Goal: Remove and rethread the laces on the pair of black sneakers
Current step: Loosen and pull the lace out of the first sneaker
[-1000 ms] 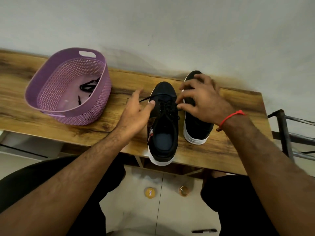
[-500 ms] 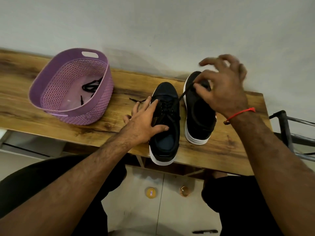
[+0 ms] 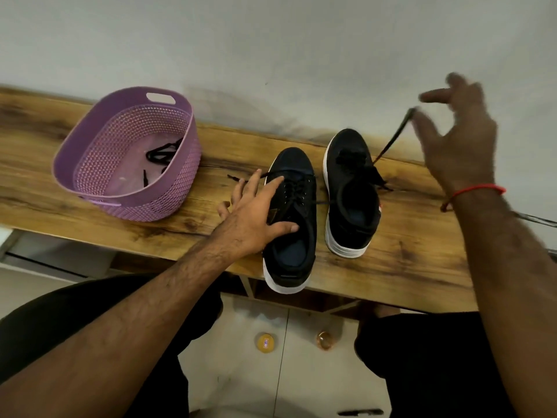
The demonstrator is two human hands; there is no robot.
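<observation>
While the left hand lies flat, fingers spread, on the near black canvas sneaker with white sole, pinning it to the wooden bench, the right hand is raised up and right of it, blurred. A black flat lace runs taut on a diagonal from the sneaker's eyelets across the second black sneaker to the right thumb and forefinger, which seem to pinch its tip; the other fingers splay. Right hand is nearer the free end. Purple perforated plastic basket at left holds another lace.
</observation>
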